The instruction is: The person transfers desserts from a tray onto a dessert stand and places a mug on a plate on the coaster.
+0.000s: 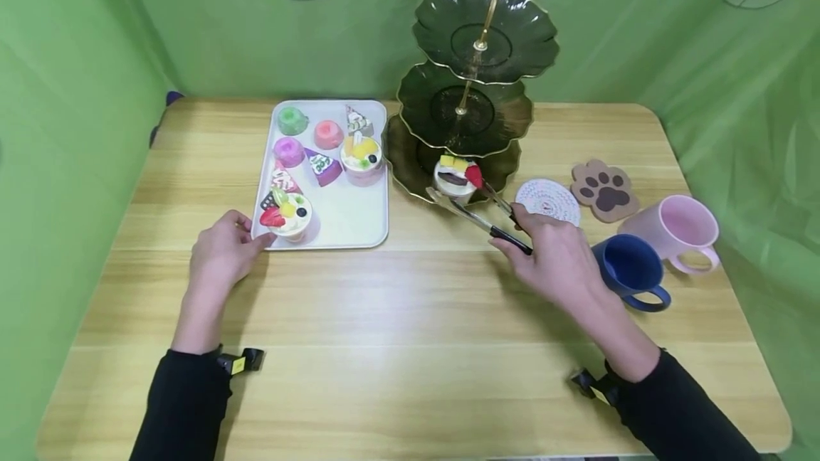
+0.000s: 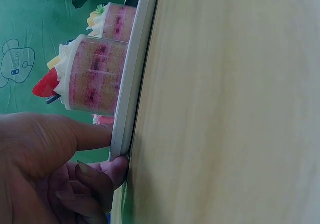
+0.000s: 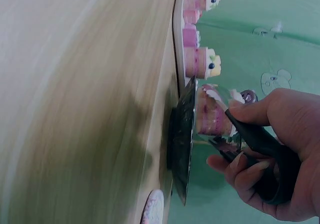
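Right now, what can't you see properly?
Right wrist: the base of the clear fruit-topped cup, hidden by the dark green scalloped plate.
Head: that plate's back, hidden by the matching plate above.
Right wrist: the round white patterned coaster, cut by the bottom edge.
Left wrist: the white rectangular tray, cut by the top edge.

My left hand (image 1: 223, 251) and right hand (image 1: 564, 255) are bare, as are the wrists above them. Each forearm is clothed in a plain black sleeve, left (image 1: 179, 404) and right (image 1: 685, 407), ending in a close cuff. At each cuff I wear a small, blocky black camera, left (image 1: 253, 359) and right (image 1: 584, 382), marked with a yellow label, its print too small to read. My fingernails (image 2: 86, 169) show in both wrist views.
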A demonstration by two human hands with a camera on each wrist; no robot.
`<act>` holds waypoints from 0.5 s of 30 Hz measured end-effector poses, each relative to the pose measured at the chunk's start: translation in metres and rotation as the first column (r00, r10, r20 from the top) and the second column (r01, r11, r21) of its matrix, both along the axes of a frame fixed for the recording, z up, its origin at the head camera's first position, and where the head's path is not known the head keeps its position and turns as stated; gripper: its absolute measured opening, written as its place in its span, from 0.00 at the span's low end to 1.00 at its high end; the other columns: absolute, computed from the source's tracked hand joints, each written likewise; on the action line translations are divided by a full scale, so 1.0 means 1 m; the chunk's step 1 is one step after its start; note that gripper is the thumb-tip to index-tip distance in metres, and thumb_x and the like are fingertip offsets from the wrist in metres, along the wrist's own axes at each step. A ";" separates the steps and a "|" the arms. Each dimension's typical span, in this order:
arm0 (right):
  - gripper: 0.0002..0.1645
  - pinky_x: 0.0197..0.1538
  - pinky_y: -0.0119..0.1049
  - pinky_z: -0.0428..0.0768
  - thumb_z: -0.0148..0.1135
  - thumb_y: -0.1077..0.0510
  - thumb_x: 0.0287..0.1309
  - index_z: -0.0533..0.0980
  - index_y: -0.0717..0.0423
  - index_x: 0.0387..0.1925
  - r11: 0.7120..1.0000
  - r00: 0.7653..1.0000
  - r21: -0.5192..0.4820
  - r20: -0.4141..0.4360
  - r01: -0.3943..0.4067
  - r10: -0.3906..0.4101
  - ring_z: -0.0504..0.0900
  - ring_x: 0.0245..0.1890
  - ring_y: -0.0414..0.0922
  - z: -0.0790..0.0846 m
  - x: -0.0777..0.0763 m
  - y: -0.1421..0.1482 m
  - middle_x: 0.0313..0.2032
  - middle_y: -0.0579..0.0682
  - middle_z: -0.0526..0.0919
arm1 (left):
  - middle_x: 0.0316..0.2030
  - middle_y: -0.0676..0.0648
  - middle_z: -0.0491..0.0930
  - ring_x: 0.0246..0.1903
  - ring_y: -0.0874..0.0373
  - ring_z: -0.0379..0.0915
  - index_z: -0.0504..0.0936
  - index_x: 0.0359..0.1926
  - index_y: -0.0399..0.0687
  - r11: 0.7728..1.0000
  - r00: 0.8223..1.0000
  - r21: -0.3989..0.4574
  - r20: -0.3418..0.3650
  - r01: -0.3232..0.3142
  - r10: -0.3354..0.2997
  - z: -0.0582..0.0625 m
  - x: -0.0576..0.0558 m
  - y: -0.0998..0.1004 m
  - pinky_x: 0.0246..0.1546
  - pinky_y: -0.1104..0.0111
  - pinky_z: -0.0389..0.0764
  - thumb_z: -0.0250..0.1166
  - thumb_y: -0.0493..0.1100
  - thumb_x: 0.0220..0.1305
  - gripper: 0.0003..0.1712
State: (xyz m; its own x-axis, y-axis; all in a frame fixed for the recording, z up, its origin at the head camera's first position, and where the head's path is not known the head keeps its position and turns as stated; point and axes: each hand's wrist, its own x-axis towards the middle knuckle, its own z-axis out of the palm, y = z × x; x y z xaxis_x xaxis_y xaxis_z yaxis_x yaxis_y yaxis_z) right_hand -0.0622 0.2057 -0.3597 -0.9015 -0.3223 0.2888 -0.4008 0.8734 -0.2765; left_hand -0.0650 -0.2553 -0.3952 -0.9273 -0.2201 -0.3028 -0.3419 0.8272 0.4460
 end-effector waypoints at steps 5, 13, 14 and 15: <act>0.35 0.17 0.47 0.70 0.65 0.39 0.50 0.75 0.61 0.51 0.999 0.999 0.008 -0.011 0.052 -0.052 0.75 0.15 0.52 -0.002 -0.010 0.003 0.27 0.60 0.82 | 0.32 0.42 0.77 0.25 0.51 0.69 0.69 0.44 0.41 1.000 1.000 0.001 -0.003 0.003 -0.003 0.001 0.000 -0.001 0.25 0.63 0.66 0.63 0.58 0.57 0.26; 0.25 0.13 0.41 0.59 0.64 0.40 0.51 0.72 0.58 0.33 0.990 0.993 0.080 -0.042 0.113 -0.109 0.64 0.09 0.49 -0.010 -0.030 0.005 0.12 0.52 0.67 | 0.32 0.42 0.77 0.24 0.51 0.68 0.70 0.44 0.41 1.000 1.000 0.005 0.004 0.000 0.000 0.001 -0.001 0.000 0.25 0.63 0.65 0.63 0.58 0.57 0.27; 0.25 0.13 0.42 0.59 0.64 0.40 0.51 0.70 0.57 0.30 0.989 0.992 0.089 -0.045 0.119 -0.115 0.64 0.10 0.50 -0.011 -0.033 0.005 0.12 0.51 0.65 | 0.32 0.42 0.77 0.24 0.50 0.68 0.69 0.44 0.41 1.000 1.000 0.005 0.004 -0.001 0.001 0.000 -0.001 0.000 0.25 0.63 0.65 0.63 0.58 0.57 0.27; 0.25 0.14 0.42 0.60 0.64 0.40 0.51 0.70 0.58 0.30 0.988 0.991 0.093 -0.047 0.126 -0.122 0.64 0.11 0.51 -0.013 -0.035 0.005 0.12 0.51 0.65 | 0.31 0.42 0.77 0.24 0.50 0.68 0.70 0.44 0.41 1.000 1.000 0.006 0.004 -0.003 0.002 0.000 -0.001 0.000 0.25 0.62 0.65 0.63 0.59 0.57 0.27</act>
